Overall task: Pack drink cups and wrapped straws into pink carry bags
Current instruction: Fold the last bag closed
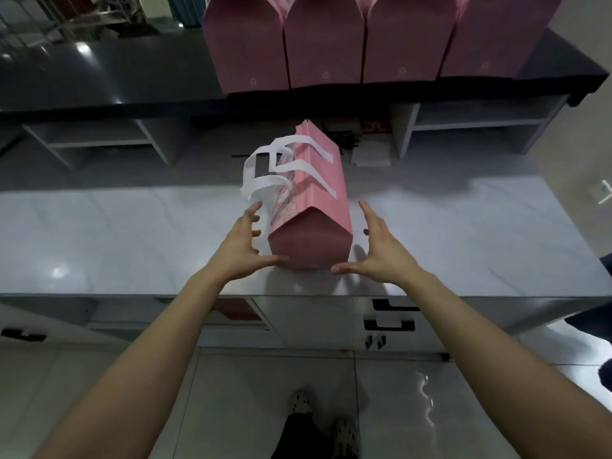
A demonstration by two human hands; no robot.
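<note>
A pink carry bag [311, 207] with white strap handles [265, 170] stands on the pale counter [132, 226], seen from above with its top folded shut. My left hand [245, 246] hovers at its left side with fingers spread. On the other side, my right hand [374, 246] is spread the same way. Both thumbs reach toward the bag's near face; neither hand grips it. No cups or straws are in sight.
Several more pink bags [324, 41] stand in a row on the raised black shelf [99, 71] behind. Open cubbies [99, 140] lie under that shelf. The counter's front edge [298, 296] with drawers runs just below my hands; my feet show on the tiled floor.
</note>
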